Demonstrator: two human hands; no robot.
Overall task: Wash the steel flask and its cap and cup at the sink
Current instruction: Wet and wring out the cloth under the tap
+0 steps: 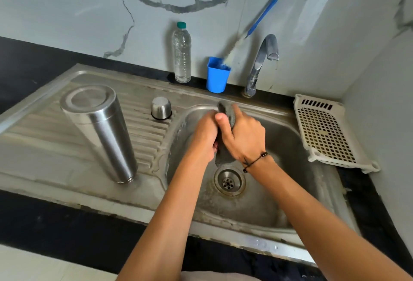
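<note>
While both hands work over the sink basin [290,146], the left hand [204,137] and right hand [243,137] are pressed together, clamped on a dark grey item [225,110], seemingly a scrubber or the cap; flask [100,131] and cup [161,108] stand inverted on the drainboard [149,137], apparently washed; tap [261,61] shows no flow; final piece judged outstanding.

Both forearms are bare, with no sleeves showing. The right wrist wears a thin black cord bracelet [254,161] with a few small dark beads and a knot. The left hand [204,136] and right hand [244,137] wear no rings or gloves.
</note>
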